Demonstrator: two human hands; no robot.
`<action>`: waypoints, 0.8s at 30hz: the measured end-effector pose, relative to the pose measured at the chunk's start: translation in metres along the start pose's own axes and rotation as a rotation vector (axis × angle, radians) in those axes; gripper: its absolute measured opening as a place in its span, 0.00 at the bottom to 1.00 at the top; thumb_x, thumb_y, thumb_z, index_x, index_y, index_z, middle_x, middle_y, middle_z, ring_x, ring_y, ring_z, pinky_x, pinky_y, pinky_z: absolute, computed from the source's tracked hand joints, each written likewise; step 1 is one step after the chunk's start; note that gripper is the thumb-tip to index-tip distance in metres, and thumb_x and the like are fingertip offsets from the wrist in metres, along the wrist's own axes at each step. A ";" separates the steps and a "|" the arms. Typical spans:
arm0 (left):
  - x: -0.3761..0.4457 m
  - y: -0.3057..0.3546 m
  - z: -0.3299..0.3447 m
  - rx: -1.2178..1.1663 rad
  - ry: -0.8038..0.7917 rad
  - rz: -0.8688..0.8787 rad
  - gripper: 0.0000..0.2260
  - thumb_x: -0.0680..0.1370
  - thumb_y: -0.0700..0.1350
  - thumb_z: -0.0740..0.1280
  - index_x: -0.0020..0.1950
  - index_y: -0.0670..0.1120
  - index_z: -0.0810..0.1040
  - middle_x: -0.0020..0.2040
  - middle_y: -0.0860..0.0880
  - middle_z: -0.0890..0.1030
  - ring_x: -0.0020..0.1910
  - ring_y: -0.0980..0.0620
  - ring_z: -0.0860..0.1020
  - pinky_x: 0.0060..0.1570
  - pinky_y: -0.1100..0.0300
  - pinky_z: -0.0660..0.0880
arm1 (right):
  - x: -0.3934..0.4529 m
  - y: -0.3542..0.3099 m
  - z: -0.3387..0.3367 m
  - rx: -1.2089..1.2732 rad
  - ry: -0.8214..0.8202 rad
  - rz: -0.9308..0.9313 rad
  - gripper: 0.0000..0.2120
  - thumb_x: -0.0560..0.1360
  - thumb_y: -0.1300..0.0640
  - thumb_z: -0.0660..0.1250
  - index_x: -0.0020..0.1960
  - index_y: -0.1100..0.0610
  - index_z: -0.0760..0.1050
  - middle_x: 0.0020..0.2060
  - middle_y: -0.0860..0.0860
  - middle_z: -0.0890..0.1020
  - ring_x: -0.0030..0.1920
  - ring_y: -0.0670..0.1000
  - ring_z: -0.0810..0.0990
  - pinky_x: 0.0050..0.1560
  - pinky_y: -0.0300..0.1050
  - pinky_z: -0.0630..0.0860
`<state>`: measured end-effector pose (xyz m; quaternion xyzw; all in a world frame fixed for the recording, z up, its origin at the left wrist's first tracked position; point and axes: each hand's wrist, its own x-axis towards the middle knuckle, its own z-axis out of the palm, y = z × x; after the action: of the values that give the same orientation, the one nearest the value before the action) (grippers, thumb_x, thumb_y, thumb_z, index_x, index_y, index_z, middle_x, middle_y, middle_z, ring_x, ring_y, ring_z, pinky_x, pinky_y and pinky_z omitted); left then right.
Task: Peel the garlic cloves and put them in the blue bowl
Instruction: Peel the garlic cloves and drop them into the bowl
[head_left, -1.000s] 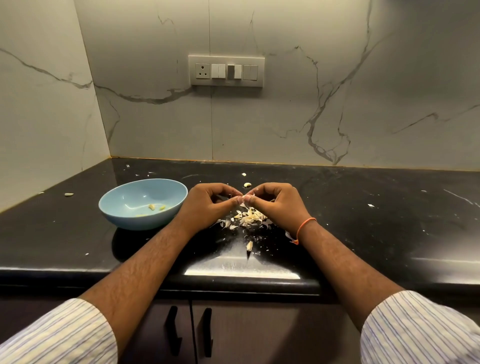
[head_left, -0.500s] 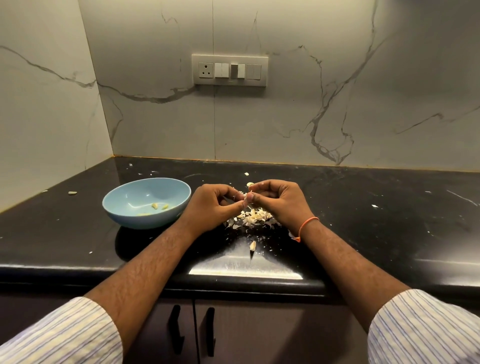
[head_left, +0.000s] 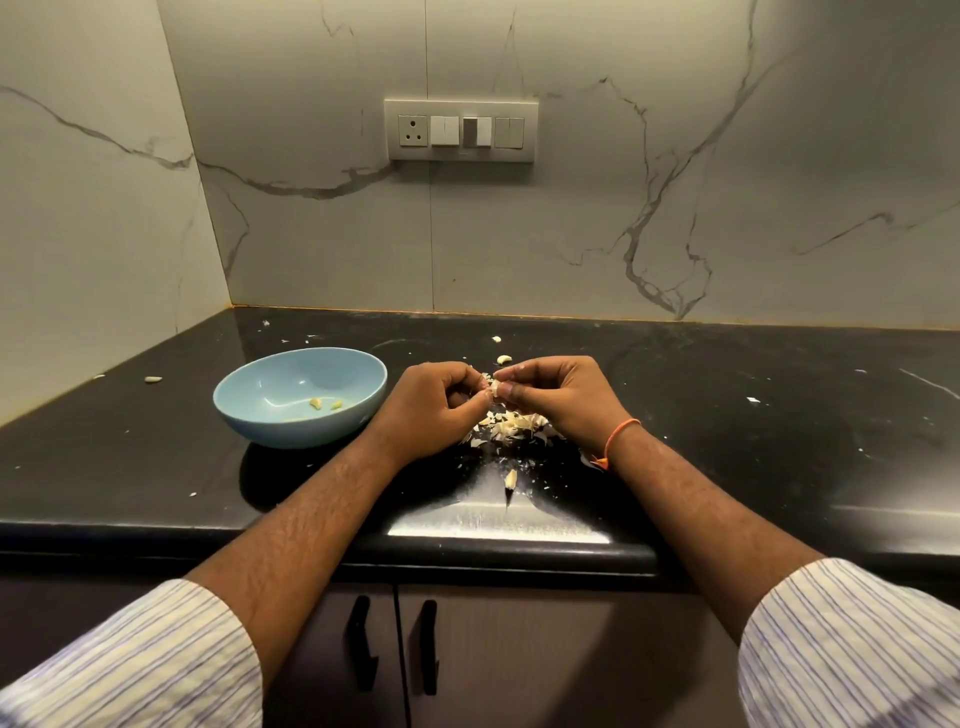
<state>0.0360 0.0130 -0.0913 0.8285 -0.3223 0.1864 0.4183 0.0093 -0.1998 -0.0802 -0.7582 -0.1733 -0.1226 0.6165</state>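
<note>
A light blue bowl (head_left: 270, 415) sits on the black countertop at the left, with a few peeled garlic cloves (head_left: 324, 403) inside. Right of it, my left hand (head_left: 434, 410) and my right hand (head_left: 558, 397) meet fingertip to fingertip above a heap of garlic skins (head_left: 511, 427). Between the fingertips both hands pinch one small garlic clove (head_left: 495, 386), partly hidden by my fingers. Another clove (head_left: 510, 478) lies on the counter nearer to me, and two more (head_left: 504, 358) lie just behind my hands.
The black countertop (head_left: 753, 441) is littered with skin flakes. A stray clove (head_left: 153, 379) lies far left by the marble side wall. A switch panel (head_left: 461, 131) is on the back wall. Cabinet doors with black handles (head_left: 393, 644) are below the counter edge.
Both hands have lifted slightly off the skin heap with the clove still pinched between them. The bowl has not moved.
</note>
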 end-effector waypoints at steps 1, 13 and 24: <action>0.000 0.001 0.000 0.000 -0.003 0.005 0.03 0.80 0.46 0.75 0.47 0.48 0.85 0.31 0.49 0.81 0.28 0.59 0.71 0.32 0.66 0.71 | 0.000 0.001 0.000 -0.002 -0.001 -0.001 0.09 0.75 0.68 0.77 0.55 0.63 0.86 0.46 0.57 0.89 0.47 0.51 0.89 0.49 0.40 0.83; 0.005 -0.004 -0.001 0.046 0.170 -0.086 0.02 0.80 0.47 0.71 0.49 0.50 0.83 0.37 0.55 0.83 0.33 0.60 0.78 0.37 0.63 0.76 | 0.000 0.001 0.000 -0.049 -0.060 -0.017 0.10 0.76 0.66 0.76 0.57 0.63 0.86 0.47 0.54 0.89 0.50 0.49 0.88 0.54 0.42 0.83; 0.000 0.008 -0.005 -0.054 0.003 0.003 0.12 0.77 0.46 0.78 0.61 0.50 0.86 0.43 0.58 0.87 0.34 0.59 0.83 0.37 0.66 0.80 | 0.005 0.009 -0.006 -0.114 0.048 -0.040 0.16 0.73 0.56 0.81 0.59 0.55 0.85 0.45 0.54 0.89 0.50 0.57 0.89 0.59 0.60 0.84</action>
<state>0.0303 0.0139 -0.0842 0.8161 -0.3278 0.1797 0.4408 0.0173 -0.2067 -0.0850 -0.7854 -0.1665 -0.1626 0.5735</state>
